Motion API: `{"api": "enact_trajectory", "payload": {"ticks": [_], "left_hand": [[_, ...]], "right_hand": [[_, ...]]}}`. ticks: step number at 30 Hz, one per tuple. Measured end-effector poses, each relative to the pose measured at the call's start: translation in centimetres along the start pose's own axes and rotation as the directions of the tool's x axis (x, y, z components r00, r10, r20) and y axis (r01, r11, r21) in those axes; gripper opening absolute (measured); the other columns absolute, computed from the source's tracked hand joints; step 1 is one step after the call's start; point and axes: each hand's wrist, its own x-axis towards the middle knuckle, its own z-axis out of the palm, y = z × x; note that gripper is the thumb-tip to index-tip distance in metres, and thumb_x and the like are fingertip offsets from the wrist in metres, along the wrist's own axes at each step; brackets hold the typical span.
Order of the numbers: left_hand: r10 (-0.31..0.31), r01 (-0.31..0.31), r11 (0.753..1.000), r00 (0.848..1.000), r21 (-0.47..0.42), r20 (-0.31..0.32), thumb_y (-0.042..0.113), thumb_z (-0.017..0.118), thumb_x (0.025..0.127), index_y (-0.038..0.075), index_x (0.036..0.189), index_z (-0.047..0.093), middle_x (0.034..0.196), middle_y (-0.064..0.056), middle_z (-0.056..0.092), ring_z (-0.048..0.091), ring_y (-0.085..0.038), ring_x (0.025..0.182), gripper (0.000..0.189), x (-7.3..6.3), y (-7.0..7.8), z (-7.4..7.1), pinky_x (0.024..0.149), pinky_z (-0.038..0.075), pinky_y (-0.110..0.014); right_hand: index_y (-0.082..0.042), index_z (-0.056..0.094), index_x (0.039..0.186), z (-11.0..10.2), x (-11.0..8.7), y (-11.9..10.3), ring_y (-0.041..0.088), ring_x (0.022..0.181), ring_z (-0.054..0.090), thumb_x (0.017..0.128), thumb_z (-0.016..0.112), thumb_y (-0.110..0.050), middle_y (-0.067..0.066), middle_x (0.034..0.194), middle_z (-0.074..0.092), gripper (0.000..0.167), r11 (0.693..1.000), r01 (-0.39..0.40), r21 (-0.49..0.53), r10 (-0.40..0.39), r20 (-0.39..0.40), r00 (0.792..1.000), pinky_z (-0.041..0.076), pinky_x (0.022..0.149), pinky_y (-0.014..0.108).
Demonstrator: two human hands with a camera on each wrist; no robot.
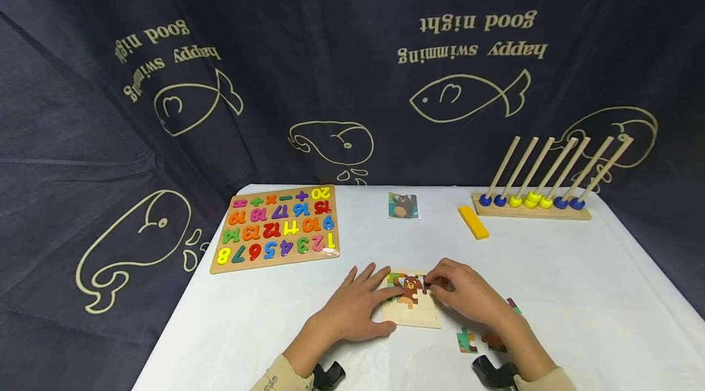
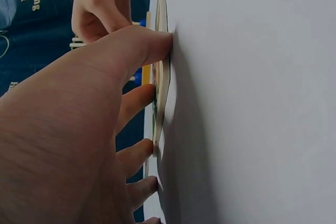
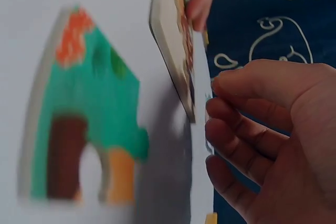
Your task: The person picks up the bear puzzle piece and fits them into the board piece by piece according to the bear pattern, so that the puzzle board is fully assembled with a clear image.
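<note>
A shallow wooden puzzle tray (image 1: 413, 317) lies on the white table, its far part filled with joined bear puzzle pieces (image 1: 409, 299). My left hand (image 1: 352, 310) is spread at the tray's left side; its index finger rests on the bear pieces, and in the left wrist view the thumb (image 2: 157, 45) touches the tray's near edge. My right hand (image 1: 468, 294) pinches a dark brown puzzle piece (image 1: 426, 286) between thumb and fingertips at the tray's far right corner. That piece is mostly hidden by the fingers.
Loose pieces lie by the right forearm: a teal one (image 1: 467, 341), a brown one (image 1: 494, 342) and another partly hidden (image 1: 513, 305). Farther back are a bear picture card (image 1: 404, 205), a number board (image 1: 275, 229), a yellow block (image 1: 473, 223) and a bead rack with upright rods (image 1: 551, 212).
</note>
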Motion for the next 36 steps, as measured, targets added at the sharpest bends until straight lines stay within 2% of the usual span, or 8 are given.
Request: {"api": "enact_trajectory", "payload": {"ticks": [6,11,19,23,28,32,36], "left_hand": [[-0.001,0.001,1.0,1.0,0.006,-0.002,0.06,0.056,0.086,0.045,0.145,0.038,0.155,-0.003,0.028,0.018,-0.033,0.142,0.063,0.1,0.1,-0.1,0.11,0.017,-0.06],[-0.004,0.004,1.0,1.0,-0.006,0.002,0.06,0.057,0.086,0.045,0.145,0.038,0.155,-0.002,0.027,0.018,-0.032,0.143,0.063,0.1,0.0,0.0,0.11,0.016,-0.06],[0.011,-0.011,1.0,1.0,-0.008,-0.004,0.06,0.056,0.087,0.043,0.145,0.039,0.155,-0.003,0.029,0.019,-0.033,0.142,0.063,-0.1,-0.1,0.0,0.109,0.017,-0.06],[0.02,-0.02,1.0,1.0,-0.009,-0.015,0.06,0.055,0.087,0.042,0.145,0.039,0.155,-0.004,0.029,0.02,-0.034,0.142,0.062,-0.1,-0.2,0.2,0.109,0.018,-0.06],[0.025,-0.025,1.0,1.0,-0.014,-0.016,0.06,0.054,0.088,0.043,0.145,0.038,0.156,-0.003,0.027,0.019,-0.033,0.142,0.062,0.0,-0.2,0.4,0.109,0.017,-0.06],[0.022,-0.022,1.0,1.0,-0.02,-0.009,0.06,0.055,0.088,0.044,0.146,0.037,0.156,-0.003,0.026,0.017,-0.033,0.143,0.063,0.0,-0.2,0.3,0.11,0.016,-0.06],[0.023,-0.023,1.0,1.0,-0.018,-0.009,0.06,0.055,0.088,0.043,0.146,0.037,0.156,-0.003,0.027,0.018,-0.034,0.143,0.063,0.0,-0.3,0.1,0.11,0.016,-0.06]], "right_hand": [[-0.017,0.071,0.099,-1.4,-1.1,1.3,0.004,0.076,0.051,0.089,0.068,-0.013,-0.015,0.09,0.058,0.011,0.999,-0.026,0.045,0.028,-0.032,0.999,0.047,0.066,0.024],[-0.017,0.071,0.099,-2.4,-1.9,2.2,0.005,0.074,0.051,0.09,0.067,-0.012,-0.013,0.089,0.06,0.011,0.998,-0.059,0.036,0.061,-0.052,0.997,0.047,0.065,0.025],[-0.016,0.072,0.1,-4.5,-3.7,4.1,0.006,0.074,0.053,0.09,0.066,-0.009,-0.008,0.093,0.063,0.014,0.997,-0.07,0.031,0.072,-0.069,0.995,0.048,0.064,0.025],[-0.016,0.072,0.101,-5.4,-4.8,5.1,0.007,0.073,0.053,0.091,0.064,-0.008,-0.006,0.094,0.064,0.015,0.993,-0.11,0.04,0.113,-0.079,0.99,0.048,0.062,0.024],[-0.015,0.073,0.1,-6.3,-6.0,6.0,0.007,0.073,0.053,0.091,0.063,-0.009,-0.006,0.094,0.064,0.014,0.984,-0.175,0.038,0.176,-0.054,0.983,0.048,0.061,0.024],[-0.015,0.072,0.101,-6.6,-6.8,6.8,0.006,0.074,0.053,0.087,0.066,-0.008,-0.006,0.093,0.063,0.017,0.977,-0.211,0.023,0.212,-0.017,0.977,0.049,0.062,0.024],[-0.015,0.071,0.102,-6.5,-7.5,7.4,0.007,0.078,0.053,0.082,0.073,-0.014,-0.005,0.096,0.059,0.021,0.967,-0.252,0.032,0.248,0.086,0.965,0.049,0.066,0.025]]}}
